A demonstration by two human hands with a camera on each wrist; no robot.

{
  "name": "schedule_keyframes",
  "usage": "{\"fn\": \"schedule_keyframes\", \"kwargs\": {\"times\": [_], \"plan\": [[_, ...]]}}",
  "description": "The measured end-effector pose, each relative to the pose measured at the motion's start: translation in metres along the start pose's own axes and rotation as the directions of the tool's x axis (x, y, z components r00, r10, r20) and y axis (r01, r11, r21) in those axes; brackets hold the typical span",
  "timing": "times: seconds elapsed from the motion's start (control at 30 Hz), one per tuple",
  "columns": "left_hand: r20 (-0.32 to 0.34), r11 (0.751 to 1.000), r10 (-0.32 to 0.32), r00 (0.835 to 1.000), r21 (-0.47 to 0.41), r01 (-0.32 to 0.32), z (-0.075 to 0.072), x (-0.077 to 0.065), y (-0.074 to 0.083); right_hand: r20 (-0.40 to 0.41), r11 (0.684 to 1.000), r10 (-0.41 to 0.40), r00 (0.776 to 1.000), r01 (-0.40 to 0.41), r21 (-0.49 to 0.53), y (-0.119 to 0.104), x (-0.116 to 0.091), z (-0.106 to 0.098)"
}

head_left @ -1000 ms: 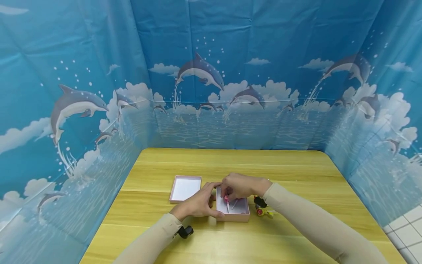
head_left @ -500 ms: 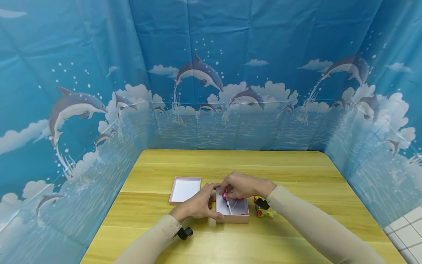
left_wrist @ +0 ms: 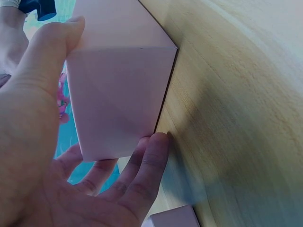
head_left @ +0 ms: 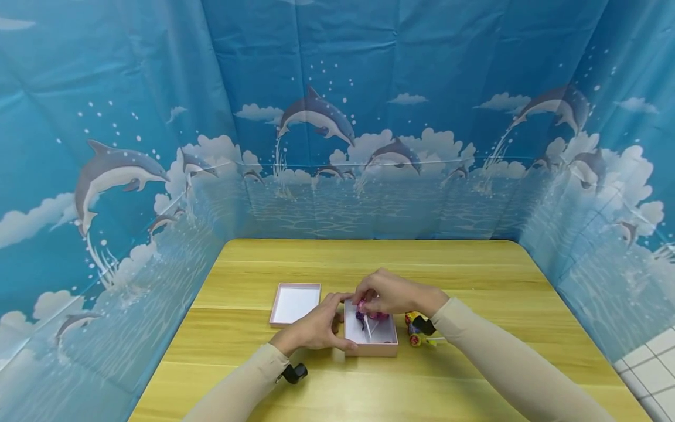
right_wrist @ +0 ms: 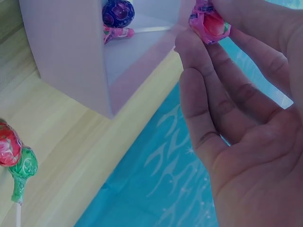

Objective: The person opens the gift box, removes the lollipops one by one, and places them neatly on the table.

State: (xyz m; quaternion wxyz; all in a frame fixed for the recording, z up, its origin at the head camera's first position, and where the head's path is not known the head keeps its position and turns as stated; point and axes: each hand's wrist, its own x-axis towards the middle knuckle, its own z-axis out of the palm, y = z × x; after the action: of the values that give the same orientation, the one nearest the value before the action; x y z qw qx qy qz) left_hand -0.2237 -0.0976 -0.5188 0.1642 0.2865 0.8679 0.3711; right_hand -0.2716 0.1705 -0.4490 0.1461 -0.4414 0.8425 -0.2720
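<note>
My right hand (head_left: 389, 293) is over the far part of an open pink box (head_left: 371, 350). Between its thumb and fingertips it pinches a pink-wrapped lollipop (right_wrist: 209, 24) by the wrapped head, seen in the right wrist view. Inside the box lie a dark blue lollipop (right_wrist: 118, 13) and a pink-wrapped one (right_wrist: 118, 33) with a white stick. My left hand (head_left: 318, 326) holds the box at its left side, thumb on the near wall and fingers spread along the left and far sides. In the left wrist view the fingertips (left_wrist: 158, 142) touch the box wall near the tabletop.
The box's lid (head_left: 296, 303), white inside, lies to the left. Right of the box, several lollipops lie on the wooden table (head_left: 337, 387), among them a red one (right_wrist: 8, 145) and a green one (right_wrist: 24, 163). A dolphin-print curtain (head_left: 327, 199) surrounds the table.
My right hand has risen slightly and shifted a little right, with the pink lollipop at its fingertips. The dark lollipop in the box has come into sight. My left hand stays on the box.
</note>
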Motion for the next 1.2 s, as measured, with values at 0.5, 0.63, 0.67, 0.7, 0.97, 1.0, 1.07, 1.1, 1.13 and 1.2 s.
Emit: {"fn": "schedule_keyframes", "kwargs": {"times": [0.5, 0.63, 0.67, 0.7, 0.97, 1.0, 1.07, 1.1, 1.13, 1.2], "plan": [[-0.003, 1.000, -0.002, 1.000, -0.002, 0.002, 0.000, 0.000, 0.001, -0.066, 0.998, -0.010, 0.998, 0.006, -0.059, 0.000, -0.008, -0.014], [-0.003, 1.000, -0.005, 1.000, -0.001, 0.005, 0.000, 0.000, 0.001, -0.089, 0.997, -0.024, 0.996, 0.017, -0.076, -0.001, -0.009, -0.017], [-0.003, 1.000, -0.005, 1.000, -0.002, 0.005, 0.000, 0.000, 0.001, -0.096, 0.997, -0.026, 0.995, 0.019, -0.079, -0.002, -0.009, -0.018], [-0.004, 1.000, -0.005, 1.000, -0.002, 0.005, 0.000, 0.000, 0.001, -0.103, 0.996, -0.026, 0.994, 0.017, -0.086, -0.002, -0.010, -0.019], [-0.005, 1.000, -0.001, 1.000, -0.001, 0.001, 0.000, -0.001, 0.001, -0.141, 0.995, -0.002, 0.990, -0.013, -0.102, 0.001, -0.015, -0.024], [-0.005, 1.000, 0.000, 1.000, 0.000, 0.000, 0.000, -0.001, 0.001, -0.146, 0.994, 0.003, 0.989, -0.018, -0.105, 0.001, -0.016, -0.025], [-0.005, 1.000, 0.002, 1.000, 0.003, -0.002, 0.000, -0.001, 0.001, -0.156, 0.994, 0.006, 0.988, -0.023, -0.106, 0.001, -0.018, -0.027], [-0.005, 1.000, 0.003, 1.000, 0.003, -0.003, 0.000, -0.001, 0.002, -0.161, 0.994, 0.008, 0.987, -0.026, -0.110, 0.001, -0.019, -0.028], [-0.004, 1.000, 0.003, 1.000, 0.002, -0.003, 0.000, -0.001, 0.002, -0.165, 0.993, 0.006, 0.986, -0.025, -0.113, 0.001, -0.021, -0.028], [-0.002, 1.000, 0.003, 1.000, -0.004, -0.003, 0.000, -0.001, 0.002, -0.172, 0.993, 0.001, 0.985, -0.022, -0.118, 0.002, -0.023, -0.030]]}}
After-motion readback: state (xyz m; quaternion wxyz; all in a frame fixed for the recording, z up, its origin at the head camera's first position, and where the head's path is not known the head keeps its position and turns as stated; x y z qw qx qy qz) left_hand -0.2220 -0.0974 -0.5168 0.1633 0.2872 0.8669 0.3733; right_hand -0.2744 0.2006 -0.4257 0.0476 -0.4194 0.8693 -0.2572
